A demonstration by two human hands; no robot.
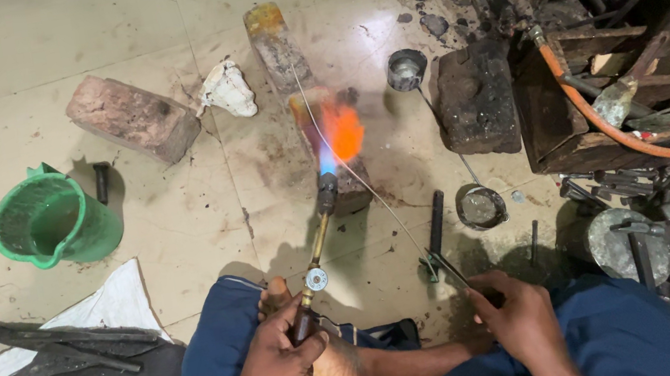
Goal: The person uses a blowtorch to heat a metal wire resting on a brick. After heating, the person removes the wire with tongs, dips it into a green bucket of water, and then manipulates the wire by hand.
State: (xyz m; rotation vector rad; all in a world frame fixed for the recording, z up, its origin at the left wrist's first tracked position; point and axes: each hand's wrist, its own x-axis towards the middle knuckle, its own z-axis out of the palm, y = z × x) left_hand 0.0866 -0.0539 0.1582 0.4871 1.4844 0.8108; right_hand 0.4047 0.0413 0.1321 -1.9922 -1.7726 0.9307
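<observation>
Left hand (pixel 278 359) was wrapped around the torch (pixel 311 261) handle, fingers curled tight on the dark grip, wrist low over the crossed legs, forearm coming up from the bottom edge. The brass tube ran up and away from those fingers, tilted a bit right, with a blue-to-orange flame (pixel 337 137) past the tip. The flame sat on the near end of a long brick (pixel 291 67) lying on the floor, well ahead of both hands.

Right hand (pixel 518 312) was down by the right knee, fingers pressed together on pliers (pixel 445 268), which pinched a thin wire (pixel 347 154). The wire ran up-left from those fingers straight into the flame and on along the brick.

Just ahead of the right fingers: a small round tin (pixel 480 206). Further out: a dark block (pixel 477 99) and a metal cup (pixel 407 70). Far left of the left fingers stood a green jug (pixel 52 224), with another brick (pixel 131 116) beyond it.
</observation>
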